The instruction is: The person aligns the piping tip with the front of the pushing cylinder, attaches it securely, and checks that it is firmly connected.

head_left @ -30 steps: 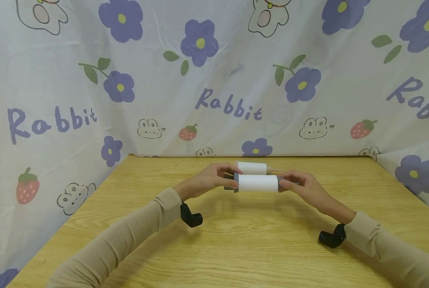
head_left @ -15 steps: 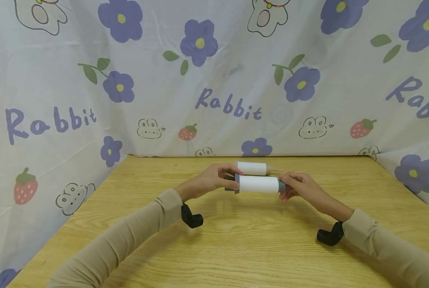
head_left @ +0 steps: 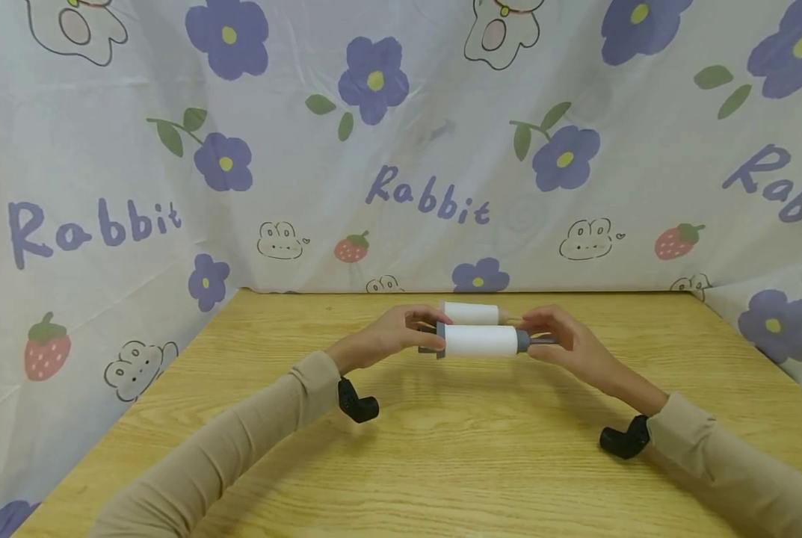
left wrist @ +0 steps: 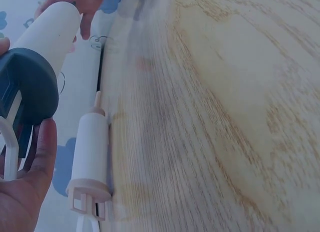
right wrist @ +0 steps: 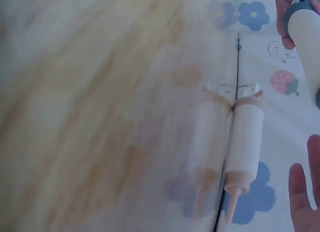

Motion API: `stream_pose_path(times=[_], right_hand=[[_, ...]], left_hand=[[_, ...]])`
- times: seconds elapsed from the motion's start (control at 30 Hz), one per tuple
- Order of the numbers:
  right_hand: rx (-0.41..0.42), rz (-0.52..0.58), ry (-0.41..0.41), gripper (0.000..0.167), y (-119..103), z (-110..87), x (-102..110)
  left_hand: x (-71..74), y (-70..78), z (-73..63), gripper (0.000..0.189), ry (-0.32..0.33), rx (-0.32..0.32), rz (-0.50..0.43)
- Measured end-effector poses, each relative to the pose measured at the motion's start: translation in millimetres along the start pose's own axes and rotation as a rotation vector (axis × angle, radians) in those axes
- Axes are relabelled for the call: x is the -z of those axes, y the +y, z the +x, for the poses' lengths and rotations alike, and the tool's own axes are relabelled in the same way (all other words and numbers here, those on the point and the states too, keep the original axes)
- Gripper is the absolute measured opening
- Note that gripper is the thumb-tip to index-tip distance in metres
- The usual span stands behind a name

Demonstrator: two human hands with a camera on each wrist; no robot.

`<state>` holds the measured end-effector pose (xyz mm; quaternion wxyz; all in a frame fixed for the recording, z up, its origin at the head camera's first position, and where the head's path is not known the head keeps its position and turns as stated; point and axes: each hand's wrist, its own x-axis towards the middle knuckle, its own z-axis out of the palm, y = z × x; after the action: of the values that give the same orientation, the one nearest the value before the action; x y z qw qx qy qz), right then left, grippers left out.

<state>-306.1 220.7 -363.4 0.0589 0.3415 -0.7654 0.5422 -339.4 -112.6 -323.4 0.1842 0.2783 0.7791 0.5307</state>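
My left hand (head_left: 387, 336) holds a white hand pump (head_left: 481, 341) level above the table by its blue-grey handle end. Fingers and thumb clasp the blue-grey collar (left wrist: 37, 81) there, beside the white handle (left wrist: 10, 147). At the pump's other end, a blue-grey cap (head_left: 524, 341) carries a thin nozzle (head_left: 543, 340) pointing right. My right hand (head_left: 575, 347) is around that nozzle with thumb and fingers spread apart, not gripping it. Behind lies a second white pump (head_left: 471, 313) with pinkish-beige ends, partly hidden by the first; its nozzle also points right.
The wooden table (head_left: 441, 463) extends up to a white curtain (head_left: 427, 246) printed with flowers, strawberries and rabbits. In the right wrist view, the second pump (right wrist: 245, 137) lies close to the table's far edge. Black wrist cameras sit on both wrists.
A second ago my right fingers pinched the nozzle-end cap; they have since come off it and spread apart, uncovering the nozzle. My left hand and the pump have hardly moved.
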Motion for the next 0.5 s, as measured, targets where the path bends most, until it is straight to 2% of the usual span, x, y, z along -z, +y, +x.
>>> stream_pose_path(times=[0.1, 0.23, 0.37, 0.5], right_hand=[[0.028, -0.055, -0.007, 0.045, -0.9, -0.2, -0.6], [0.02, -0.098, 0.008, 0.04, -3.5, 0.9, -3.3], [-0.011, -0.074, 0.03, 0.032, -4.9, 0.3, -3.8], [-0.056, -0.041, 0.037, 0.033, -5.1, -0.8, -3.4]], left_hand=[[0.4, 0.5, 0.5, 0.044, 0.009, 0.008, -0.006], [-0.4, 1.9, 1.0, 0.044, 0.005, 0.01, -0.014], [-1.5, 2.5, 1.0, 0.044, 0.003, 0.007, -0.016], [-3.1, 1.6, 1.1, 0.043, 0.004, 0.009, -0.02]])
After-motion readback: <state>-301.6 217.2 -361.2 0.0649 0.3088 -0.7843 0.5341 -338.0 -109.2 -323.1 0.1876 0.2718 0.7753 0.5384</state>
